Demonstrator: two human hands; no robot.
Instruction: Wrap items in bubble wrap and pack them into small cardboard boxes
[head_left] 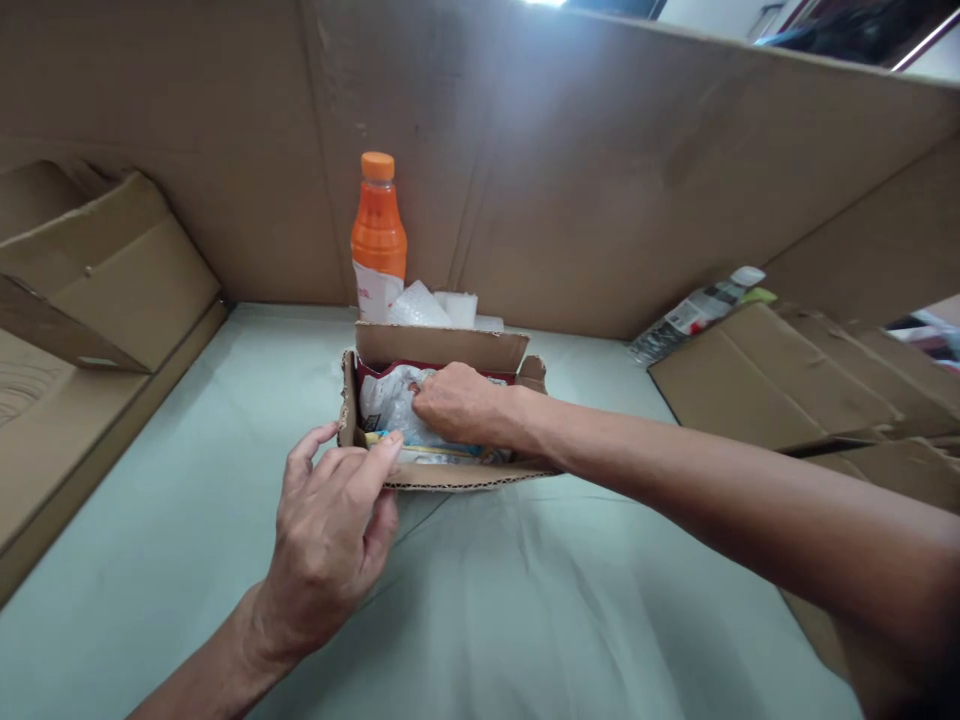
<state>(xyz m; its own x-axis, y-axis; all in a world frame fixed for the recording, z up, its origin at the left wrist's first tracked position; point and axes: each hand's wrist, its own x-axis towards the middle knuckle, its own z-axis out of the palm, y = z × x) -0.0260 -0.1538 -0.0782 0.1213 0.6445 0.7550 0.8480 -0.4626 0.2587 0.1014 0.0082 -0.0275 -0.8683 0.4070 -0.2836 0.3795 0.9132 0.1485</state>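
Note:
A small open cardboard box [465, 478] stands in the middle, its back flap raised. My left hand [334, 520] holds the near left corner, thumb over the front edge and fingers at the outer side. Inside the box, my right hand [469, 400] is closed, its curled fingertips on clear bubble wrap [390, 398]. Some of the wrap and whatever lies under my right hand is hidden. Along the front inside wall lies a blue and yellow packet [450, 449]. Dark red material [427, 366] shows along the back inside wall.
Behind the box stand an orange bottle [379, 235] and white foam or bubble wrap pieces [431, 305]. A clear plastic bottle [697, 315] leans at the right by cardboard boxes [772, 380]. More cardboard [135, 270] is at left. Tall cardboard walls [562, 170] enclose the pale green cloth [480, 600].

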